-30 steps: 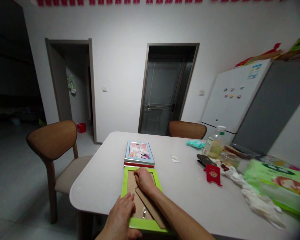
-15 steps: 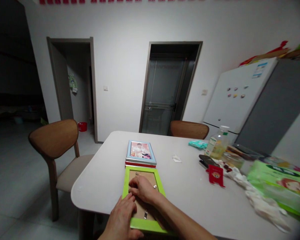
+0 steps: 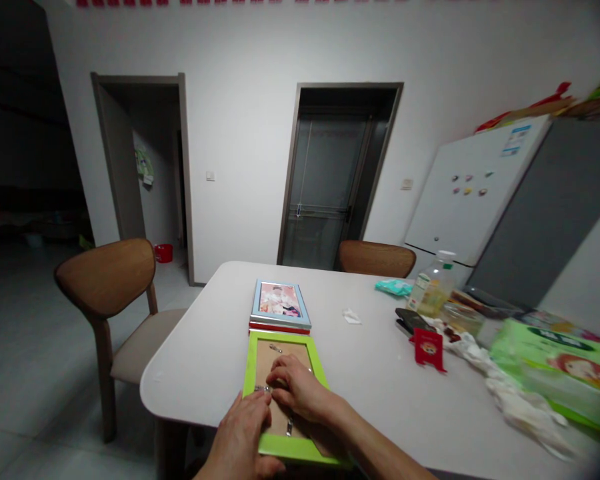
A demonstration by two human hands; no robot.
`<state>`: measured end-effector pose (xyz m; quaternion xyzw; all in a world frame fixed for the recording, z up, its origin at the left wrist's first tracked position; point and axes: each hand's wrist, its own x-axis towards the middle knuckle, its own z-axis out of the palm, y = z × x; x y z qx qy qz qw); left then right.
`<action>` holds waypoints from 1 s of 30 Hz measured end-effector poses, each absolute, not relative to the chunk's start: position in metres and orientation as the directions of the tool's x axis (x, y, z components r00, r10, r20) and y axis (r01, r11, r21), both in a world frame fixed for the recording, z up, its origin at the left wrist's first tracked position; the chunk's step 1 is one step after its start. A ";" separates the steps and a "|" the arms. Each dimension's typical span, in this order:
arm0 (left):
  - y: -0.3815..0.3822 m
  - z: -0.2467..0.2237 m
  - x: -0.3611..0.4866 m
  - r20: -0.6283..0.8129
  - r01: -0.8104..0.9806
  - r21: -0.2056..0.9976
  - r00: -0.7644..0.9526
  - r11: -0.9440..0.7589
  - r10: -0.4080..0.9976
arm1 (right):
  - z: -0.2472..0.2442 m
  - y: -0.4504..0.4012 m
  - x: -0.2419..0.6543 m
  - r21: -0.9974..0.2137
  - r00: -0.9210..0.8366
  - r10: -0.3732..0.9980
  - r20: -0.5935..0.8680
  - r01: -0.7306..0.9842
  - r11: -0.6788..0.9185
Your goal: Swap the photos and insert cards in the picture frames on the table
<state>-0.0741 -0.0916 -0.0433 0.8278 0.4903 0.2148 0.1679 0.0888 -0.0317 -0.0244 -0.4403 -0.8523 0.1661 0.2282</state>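
A lime-green picture frame [image 3: 253, 360] lies face down at the near edge of the table, its brown backing board [image 3: 265, 363] facing up. My left hand [image 3: 243, 430] grips its lower left side, thumb by the bottom edge. Over the board, my right hand [image 3: 300, 387] has its fingers curled, fingertips at a small metal clip [image 3: 261, 388] on the left side. Another metal clip [image 3: 276, 348] sits near the top, and one more clip [image 3: 289, 427] near the bottom. My right hand mostly covers the clip on the right side.
Beyond the green frame lies a stack of frames, a light-blue picture frame [image 3: 255, 303] on top. On the white table [image 3: 375, 393] are crumpled tissue [image 3: 351, 317], a red card [image 3: 429, 349], a bottle [image 3: 434, 287] and a green tissue pack [image 3: 555, 353]. A wooden chair [image 3: 107, 273] stands left.
My right hand has shifted slightly right, and its fingertips are now at the left clip, which shows between my hands. The top clip is more exposed. My left hand stays on the frame.
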 end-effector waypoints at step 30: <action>-0.094 -0.042 -0.072 0.240 0.707 0.513 0.426 -0.486 0.872 | -0.024 -0.040 0.088 -0.444 -0.457 0.845 0.278 0.719 0.535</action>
